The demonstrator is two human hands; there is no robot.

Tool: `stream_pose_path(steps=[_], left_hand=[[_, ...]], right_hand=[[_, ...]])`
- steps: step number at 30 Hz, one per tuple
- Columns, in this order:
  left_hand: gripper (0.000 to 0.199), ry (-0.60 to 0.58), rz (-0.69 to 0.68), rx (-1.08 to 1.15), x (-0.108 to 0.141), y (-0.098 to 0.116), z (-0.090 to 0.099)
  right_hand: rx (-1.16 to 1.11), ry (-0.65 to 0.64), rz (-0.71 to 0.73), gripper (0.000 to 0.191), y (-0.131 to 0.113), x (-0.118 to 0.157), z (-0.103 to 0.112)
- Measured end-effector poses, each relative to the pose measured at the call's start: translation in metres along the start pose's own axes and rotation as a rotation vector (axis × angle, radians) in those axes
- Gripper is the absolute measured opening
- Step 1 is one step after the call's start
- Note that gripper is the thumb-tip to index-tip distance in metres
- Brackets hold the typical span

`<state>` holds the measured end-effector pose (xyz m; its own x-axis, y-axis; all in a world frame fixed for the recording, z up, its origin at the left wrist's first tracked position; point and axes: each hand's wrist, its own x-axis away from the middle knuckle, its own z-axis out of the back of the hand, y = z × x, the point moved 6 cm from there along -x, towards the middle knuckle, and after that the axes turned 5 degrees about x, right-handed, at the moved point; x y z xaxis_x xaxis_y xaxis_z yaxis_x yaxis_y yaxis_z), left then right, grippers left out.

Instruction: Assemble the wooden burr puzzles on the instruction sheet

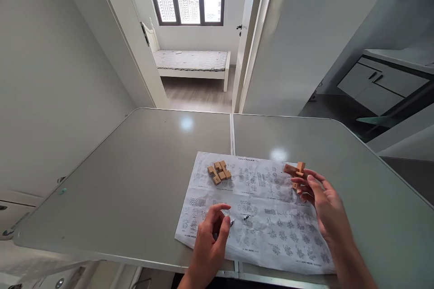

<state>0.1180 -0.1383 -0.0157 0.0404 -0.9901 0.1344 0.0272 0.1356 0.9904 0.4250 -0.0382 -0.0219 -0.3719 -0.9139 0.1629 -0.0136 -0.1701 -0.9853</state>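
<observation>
My right hand (325, 203) is at the right side of a printed paper sheet (251, 235), its fingertips closed on wooden puzzle pieces (298, 172). These are notched brown blocks crossing one another; the fingers hide part of them, and I cannot tell whether they are joined. My left hand (212, 239) hovers over the sheet's lower left part, thumb and curled fingers apart, with nothing visible between them. Just right of its thumb lies a small shiny dark item (232, 223). A similar small item (246, 217) lies farther right; both are too small to name.
More notched wooden blocks (219, 172) lie grouped on the sheet's upper left. The creased sheet, covered in line diagrams, spans the seam (232, 135) of a glossy grey table (135, 189). Beyond the far edge are an open door (246, 31) and a bed (193, 61).
</observation>
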Motion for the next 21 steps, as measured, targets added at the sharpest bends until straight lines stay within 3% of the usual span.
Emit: stream_pose_path(steps=[8, 11, 16, 21], left_hand=[[0.037, -0.009, -0.015, -0.051, -0.002, 0.005, -0.002], [0.037, -0.021, -0.016, -0.066, -0.002, 0.004, -0.003], [0.035, -0.043, -0.020, -0.092, -0.002, 0.005, -0.003], [0.031, -0.049, -0.034, -0.115, -0.002, 0.002, -0.004]], right_hand=[[0.087, 0.073, 0.101, 0.050, -0.020, 0.035, -0.002], [0.147, -0.022, 0.107, 0.044, -0.013, 0.047, -0.013], [0.362, -0.326, 0.140, 0.041, 0.004, 0.072, -0.045], [0.476, -0.381, 0.206, 0.037, 0.010, 0.097, -0.060]])
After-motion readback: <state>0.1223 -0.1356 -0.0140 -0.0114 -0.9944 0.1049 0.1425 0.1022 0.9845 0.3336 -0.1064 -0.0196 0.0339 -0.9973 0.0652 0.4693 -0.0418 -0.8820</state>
